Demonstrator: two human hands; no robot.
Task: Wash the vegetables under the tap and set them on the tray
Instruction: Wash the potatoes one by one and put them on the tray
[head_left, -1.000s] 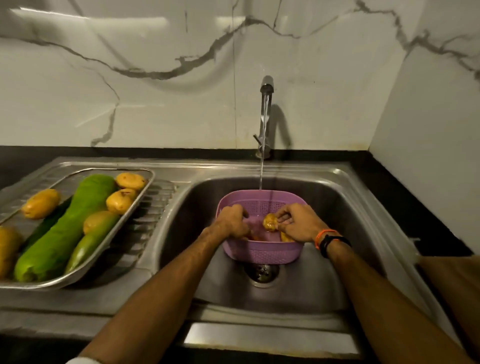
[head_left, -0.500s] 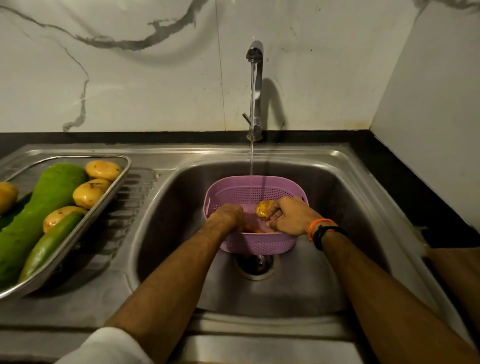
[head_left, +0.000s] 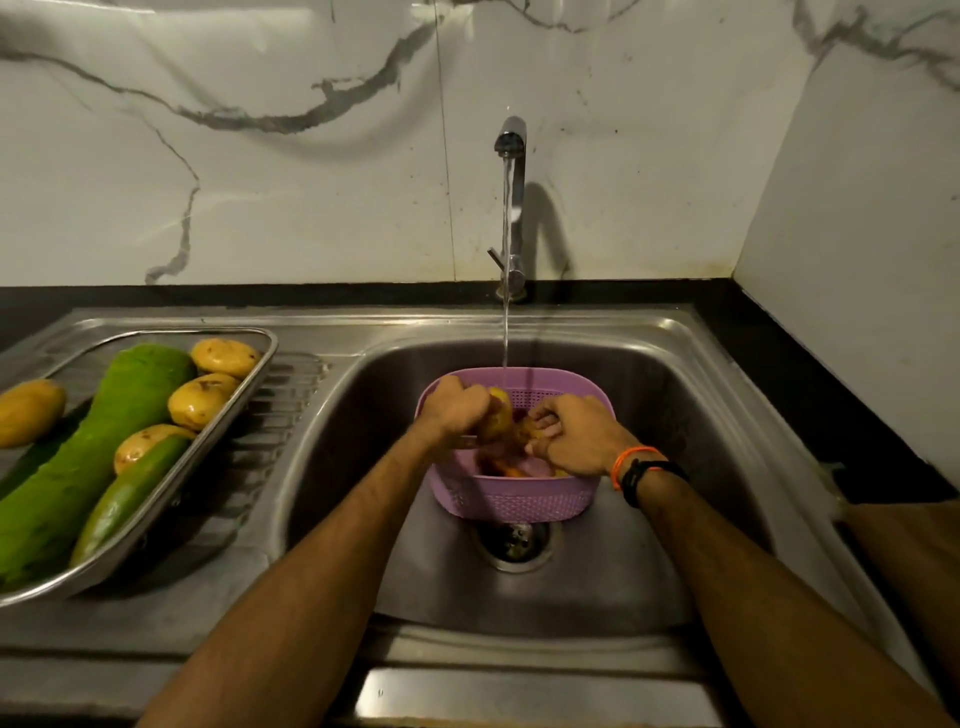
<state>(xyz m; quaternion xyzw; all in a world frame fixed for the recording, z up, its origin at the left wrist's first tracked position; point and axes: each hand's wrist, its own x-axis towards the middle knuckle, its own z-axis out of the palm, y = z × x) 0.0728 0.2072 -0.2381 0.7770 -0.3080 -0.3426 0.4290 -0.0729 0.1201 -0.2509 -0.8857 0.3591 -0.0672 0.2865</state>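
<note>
Head view: left hand (head_left: 453, 410) grips potato (head_left: 497, 420), long axis upright.

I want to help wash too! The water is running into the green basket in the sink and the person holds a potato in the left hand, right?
Nearly. The head view shows the basket is purple, not green. Water does run into it, and the left hand holds a potato.

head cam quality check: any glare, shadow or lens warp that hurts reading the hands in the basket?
Head view: dim, warm light. Glare streaks the wall tiles at top left, away from the work. The tap casts a soft shadow on the wall to its right. Wide-angle warp bows the sink rim and counter edge. Inside the basket it is dark; left hand and right hand read fine, produce beneath them does not.
</note>
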